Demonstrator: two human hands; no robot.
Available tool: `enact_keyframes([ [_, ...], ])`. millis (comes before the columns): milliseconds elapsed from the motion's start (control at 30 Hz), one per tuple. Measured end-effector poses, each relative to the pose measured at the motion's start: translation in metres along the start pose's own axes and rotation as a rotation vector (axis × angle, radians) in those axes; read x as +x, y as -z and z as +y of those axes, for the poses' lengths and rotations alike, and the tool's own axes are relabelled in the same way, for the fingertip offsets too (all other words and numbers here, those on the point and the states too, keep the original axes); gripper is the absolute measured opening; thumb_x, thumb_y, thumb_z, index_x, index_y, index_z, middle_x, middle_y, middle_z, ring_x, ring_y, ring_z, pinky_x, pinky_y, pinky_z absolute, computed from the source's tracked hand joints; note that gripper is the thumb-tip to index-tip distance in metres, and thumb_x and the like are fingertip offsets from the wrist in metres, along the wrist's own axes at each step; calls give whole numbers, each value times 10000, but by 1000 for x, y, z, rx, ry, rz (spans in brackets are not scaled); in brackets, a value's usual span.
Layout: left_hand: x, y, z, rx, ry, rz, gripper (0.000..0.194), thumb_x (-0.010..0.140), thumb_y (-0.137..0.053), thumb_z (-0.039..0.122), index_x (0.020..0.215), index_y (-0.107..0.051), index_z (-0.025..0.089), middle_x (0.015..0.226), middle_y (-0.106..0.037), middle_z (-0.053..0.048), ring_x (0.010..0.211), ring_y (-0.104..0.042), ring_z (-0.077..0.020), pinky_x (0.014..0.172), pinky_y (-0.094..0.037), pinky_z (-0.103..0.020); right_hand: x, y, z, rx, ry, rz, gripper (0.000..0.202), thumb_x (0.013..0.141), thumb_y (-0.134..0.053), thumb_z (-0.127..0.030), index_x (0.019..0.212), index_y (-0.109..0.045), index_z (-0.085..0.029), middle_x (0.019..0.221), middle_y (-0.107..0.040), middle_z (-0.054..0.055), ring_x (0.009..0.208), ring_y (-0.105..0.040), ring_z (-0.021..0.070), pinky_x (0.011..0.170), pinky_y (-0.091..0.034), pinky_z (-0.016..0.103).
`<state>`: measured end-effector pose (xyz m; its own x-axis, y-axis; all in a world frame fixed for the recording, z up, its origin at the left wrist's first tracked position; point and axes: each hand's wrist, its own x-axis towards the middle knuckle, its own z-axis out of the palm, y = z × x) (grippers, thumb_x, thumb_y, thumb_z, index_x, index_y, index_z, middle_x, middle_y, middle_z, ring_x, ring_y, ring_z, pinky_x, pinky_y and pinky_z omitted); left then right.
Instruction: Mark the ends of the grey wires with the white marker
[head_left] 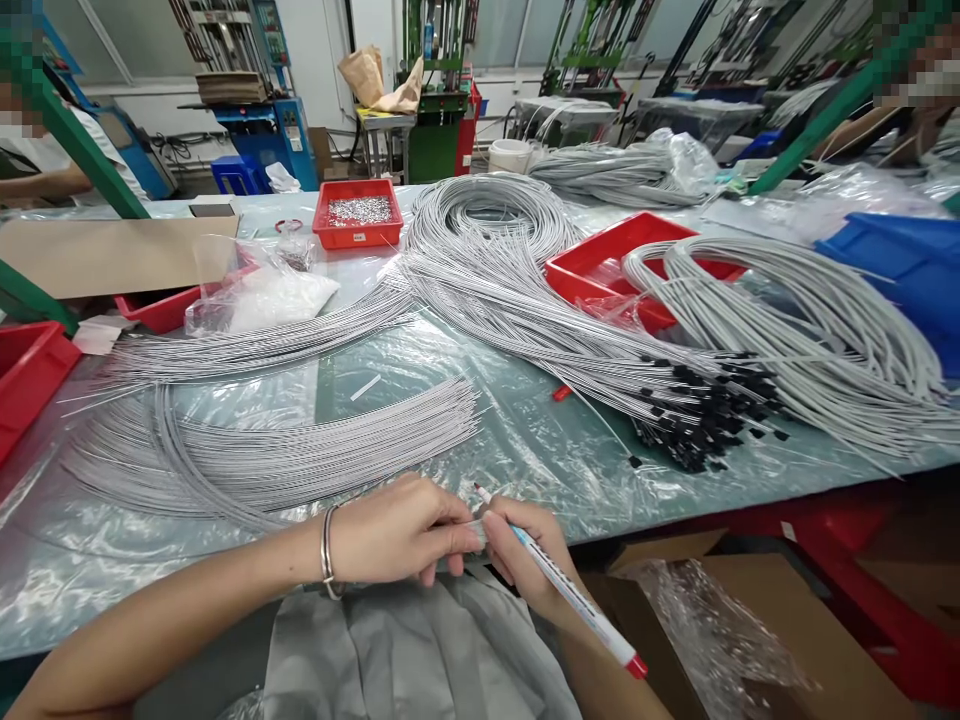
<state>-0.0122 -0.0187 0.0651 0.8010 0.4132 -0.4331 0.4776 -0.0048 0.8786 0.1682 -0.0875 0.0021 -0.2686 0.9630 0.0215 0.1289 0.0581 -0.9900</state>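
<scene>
Close to the table's front edge, my left hand [401, 530] is closed, its thumb and fingers pinching the ends of a bunch of thin grey cables [184, 465]. That bunch curves in from the left and passes behind my forearm. My right hand [529, 545] is shut on a white marker pen [574, 590] with a red end, its thin tip pointing up and away from me. The fingertips of both hands meet at the cable ends, which are mostly hidden. Just beyond lies a fanned stack of grey cables [360, 435].
A large cable bundle [495, 285] with black connectors [697, 410] crosses the table. Coiled cables [810, 320] lie at the right, over a red tray [600, 250]. Further back are a red bin of small metal parts [358, 228] and a plastic bag [262, 290]. An open cardboard box [750, 590] stands below right.
</scene>
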Motion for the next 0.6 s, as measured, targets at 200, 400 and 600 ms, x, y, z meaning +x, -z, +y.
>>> enact_keyframes([
  [200, -1, -1, 1, 84, -24, 47, 322, 889, -442, 391, 757, -567, 126, 600, -595, 0, 541, -575, -58, 534, -392, -107, 1, 0, -2, -66, 20, 27, 363, 900, -421, -256, 567, -334, -141, 422, -323, -41, 374, -279, 44, 401, -223, 202],
  [400, -3, 4, 6, 40, -55, 79, 343, 916, -394, 359, 750, -575, 120, 610, -600, -6, 572, -584, -64, 541, -409, -115, 3, 0, -2, -139, 120, 247, 208, 899, -423, -181, 752, -566, -141, 483, -485, -29, 438, -446, 68, 463, -357, 191],
  [600, -1, 13, 7, -120, -30, 120, 368, 894, -432, 422, 780, -582, 106, 684, -610, -27, 588, -593, -89, 526, -445, -147, 3, -10, 1, -394, 426, 382, 519, 862, -402, -52, 1359, -400, -201, 634, -598, -25, 575, -534, 100, 768, -436, 321],
])
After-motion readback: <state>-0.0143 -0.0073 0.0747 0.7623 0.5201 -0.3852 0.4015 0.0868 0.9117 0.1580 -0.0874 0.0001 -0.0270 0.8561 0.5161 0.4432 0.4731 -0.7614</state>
